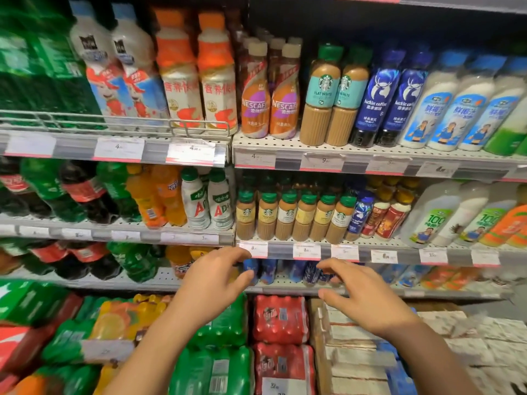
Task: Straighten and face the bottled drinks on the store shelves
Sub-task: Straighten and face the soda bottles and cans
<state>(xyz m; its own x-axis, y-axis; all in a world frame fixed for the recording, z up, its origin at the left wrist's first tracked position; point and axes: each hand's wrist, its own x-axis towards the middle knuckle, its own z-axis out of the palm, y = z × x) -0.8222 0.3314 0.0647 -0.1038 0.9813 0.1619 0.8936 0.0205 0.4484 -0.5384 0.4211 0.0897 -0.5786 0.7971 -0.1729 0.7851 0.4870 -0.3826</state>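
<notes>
Both forearms reach up toward the blue bottles (268,270) on the low shelf (285,289). Left hand (212,283) and right hand (360,295) hover with fingers spread and loosely curved, holding nothing.

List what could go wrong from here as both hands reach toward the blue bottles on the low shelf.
1. The blue bottles stand packed together; a nudge from the left hand or right hand might topple neighbours.
2. Their tops sit hidden behind the price rail, so a lifted bottle may catch on it.
3. Motion blur hides their labels, so facing could be misjudged.
</notes>
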